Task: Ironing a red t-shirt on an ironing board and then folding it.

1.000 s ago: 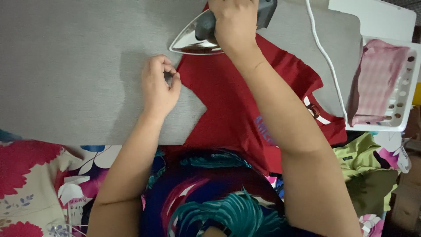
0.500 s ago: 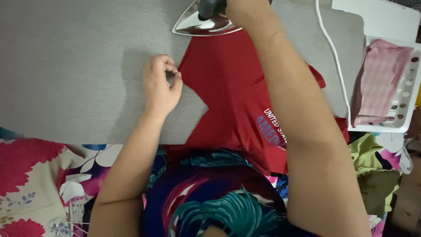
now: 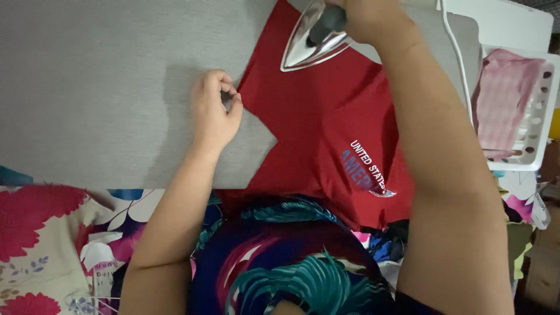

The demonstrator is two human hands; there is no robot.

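Observation:
A red T-shirt (image 3: 318, 128) with a printed patch lies spread on the grey ironing board (image 3: 105, 87), its lower part hanging toward me. My left hand (image 3: 213, 111) pinches the shirt's sleeve edge, fingers closed on the cloth. My right hand (image 3: 367, 14) grips the handle of a silver-soled clothes iron (image 3: 309, 41) that rests tilted on the shirt's upper part, tip pointing toward me. Part of the iron is cut off by the frame's top edge.
A white power cord (image 3: 458, 64) runs along the board's right side. A white perforated basket (image 3: 534, 122) with folded pink cloth (image 3: 504, 99) stands at the right. Flowered fabric (image 3: 52, 233) lies below the board's near edge, and more clothes pile at lower right.
The iron has slid from the shirt's left top edge to the right and further onto the red cloth. My left hand stays pinching the sleeve edge. The shirt's print has come into view.

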